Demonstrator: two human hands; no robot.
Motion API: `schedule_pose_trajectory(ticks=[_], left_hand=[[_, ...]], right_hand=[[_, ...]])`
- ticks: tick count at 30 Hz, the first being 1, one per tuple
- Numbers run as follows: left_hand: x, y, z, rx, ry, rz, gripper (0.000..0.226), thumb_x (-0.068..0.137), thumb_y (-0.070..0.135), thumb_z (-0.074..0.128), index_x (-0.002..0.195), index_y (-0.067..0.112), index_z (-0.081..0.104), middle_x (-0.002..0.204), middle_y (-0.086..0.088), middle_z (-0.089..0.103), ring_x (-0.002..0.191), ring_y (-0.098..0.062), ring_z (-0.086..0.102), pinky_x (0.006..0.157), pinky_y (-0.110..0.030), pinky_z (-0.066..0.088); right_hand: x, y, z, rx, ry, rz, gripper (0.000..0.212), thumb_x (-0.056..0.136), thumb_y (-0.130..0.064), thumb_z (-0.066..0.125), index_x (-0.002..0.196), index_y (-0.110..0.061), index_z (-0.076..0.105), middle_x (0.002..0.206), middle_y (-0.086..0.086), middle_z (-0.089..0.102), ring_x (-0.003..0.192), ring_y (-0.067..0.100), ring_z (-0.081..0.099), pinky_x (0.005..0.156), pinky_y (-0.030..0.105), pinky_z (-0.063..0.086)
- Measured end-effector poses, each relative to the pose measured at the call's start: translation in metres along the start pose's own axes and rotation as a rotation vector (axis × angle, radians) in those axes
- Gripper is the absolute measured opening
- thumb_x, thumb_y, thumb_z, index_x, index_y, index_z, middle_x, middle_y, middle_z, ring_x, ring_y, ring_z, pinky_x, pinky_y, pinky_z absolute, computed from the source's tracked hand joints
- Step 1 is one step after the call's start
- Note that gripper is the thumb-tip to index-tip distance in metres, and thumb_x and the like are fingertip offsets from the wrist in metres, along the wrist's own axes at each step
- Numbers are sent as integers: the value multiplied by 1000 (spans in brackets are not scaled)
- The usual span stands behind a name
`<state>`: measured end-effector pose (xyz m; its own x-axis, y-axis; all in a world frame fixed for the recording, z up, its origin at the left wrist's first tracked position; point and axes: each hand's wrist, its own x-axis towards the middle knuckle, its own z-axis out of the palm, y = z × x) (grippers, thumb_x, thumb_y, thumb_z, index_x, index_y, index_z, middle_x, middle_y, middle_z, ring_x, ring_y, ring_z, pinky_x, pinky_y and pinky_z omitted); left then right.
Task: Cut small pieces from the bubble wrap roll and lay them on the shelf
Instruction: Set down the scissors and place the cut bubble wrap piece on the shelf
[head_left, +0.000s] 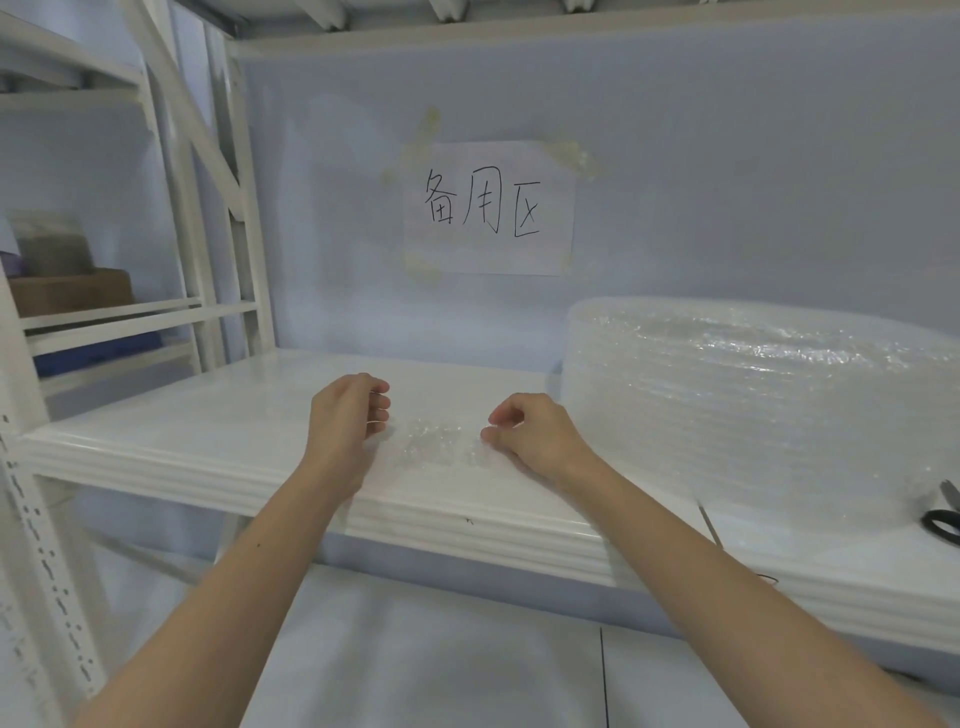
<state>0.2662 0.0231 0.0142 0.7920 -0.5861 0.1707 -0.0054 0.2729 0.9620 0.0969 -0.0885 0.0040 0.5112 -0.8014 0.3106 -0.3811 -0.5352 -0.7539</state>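
A small clear bubble wrap piece (439, 441) lies flat on the white shelf (208, 431), near its front edge. My left hand (345, 415) is at the piece's left edge with its fingers curled against it. My right hand (530, 434) is at the right edge, thumb and fingertips pinched on it. The big bubble wrap roll (753, 395) lies on its side at the right of the shelf, just past my right hand. Black-handled scissors (943, 517) rest on the shelf at the far right, partly cut off by the frame.
A paper sign (488, 208) with handwriting is taped to the back wall above the shelf. White rack uprights (239, 208) stand at the left, with boxes (67, 291) on the neighbouring rack. Another shelf board runs overhead.
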Motion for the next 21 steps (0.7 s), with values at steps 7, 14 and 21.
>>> schedule_pose_trajectory(ticks=[7,14,21], left_hand=[[1,-2,0,59,-11,14,20,94,10,47,92,4,65,79,-9,58,69,-20,52,72,-29,48],[1,-2,0,65,-25,18,20,94,9,47,92,3,66,79,-11,58,68,-21,51,69,-28,49],[0,-3,-1,60,-39,29,20,93,8,47,92,2,66,78,-11,58,67,-20,51,68,-28,48]], right_hand=[[5,0,2,-10,-13,24,18,87,-19,70,98,-5,73,78,4,67,60,9,59,53,16,42],[10,3,3,51,-5,74,25,86,-20,71,108,-12,62,81,8,65,46,7,54,46,21,40],[8,1,7,-130,25,-83,14,88,-18,68,100,-10,70,117,7,60,97,18,55,78,24,37]])
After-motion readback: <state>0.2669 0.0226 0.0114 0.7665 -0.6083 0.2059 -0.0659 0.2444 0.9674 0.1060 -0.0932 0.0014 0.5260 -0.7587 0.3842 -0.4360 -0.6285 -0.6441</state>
